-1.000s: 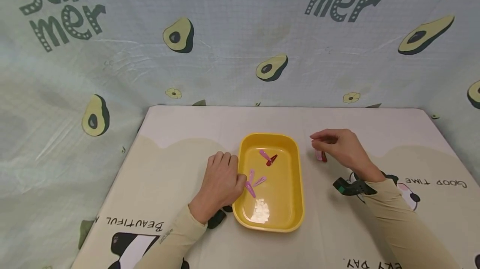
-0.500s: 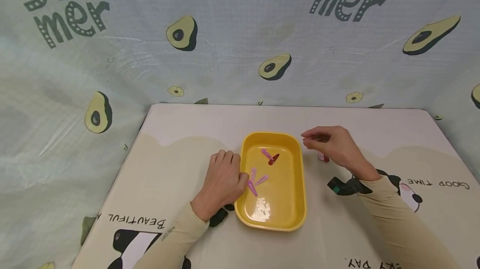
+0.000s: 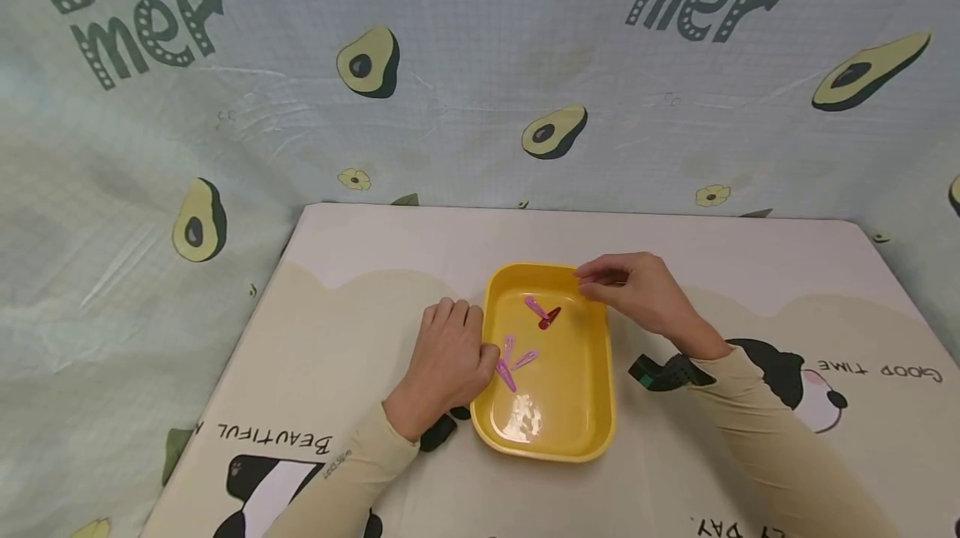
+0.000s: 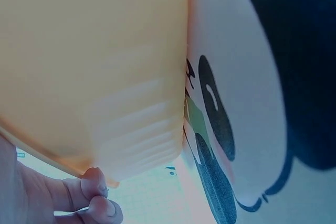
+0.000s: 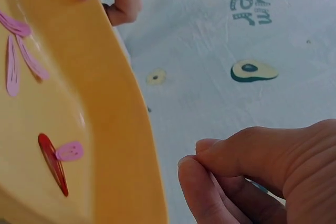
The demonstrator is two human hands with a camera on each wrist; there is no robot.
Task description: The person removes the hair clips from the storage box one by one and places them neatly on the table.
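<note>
My left hand [image 3: 441, 365] grips the left rim of a shallow yellow tray [image 3: 588, 405], thumb inside and fingers at the outer wall. In the left wrist view its fingertips [image 4: 94, 182] curl at the tray's edge. My right hand [image 3: 643, 295] hovers at the tray's upper right rim, thumb and index fingertips pinched together. I cannot tell whether a small thing is between them. Inside the tray lie a red snap hair clip [image 5: 52, 163] with a pink hair clip [image 5: 69, 151] against it, and a cluster of pink hair clips [image 3: 506, 375] near my left thumb.
A pale cloth with printed dogs and lettering [image 3: 877, 371] covers the table. Behind stands a light curtain [image 3: 465, 63] printed with avocados. Dark wrist straps with cameras [image 3: 663, 373] sit on the forearms.
My right hand has moved left from beside the pink and red clips on the table to the tray's rim; those clips are now hidden behind it. The left hand keeps its grip.
</note>
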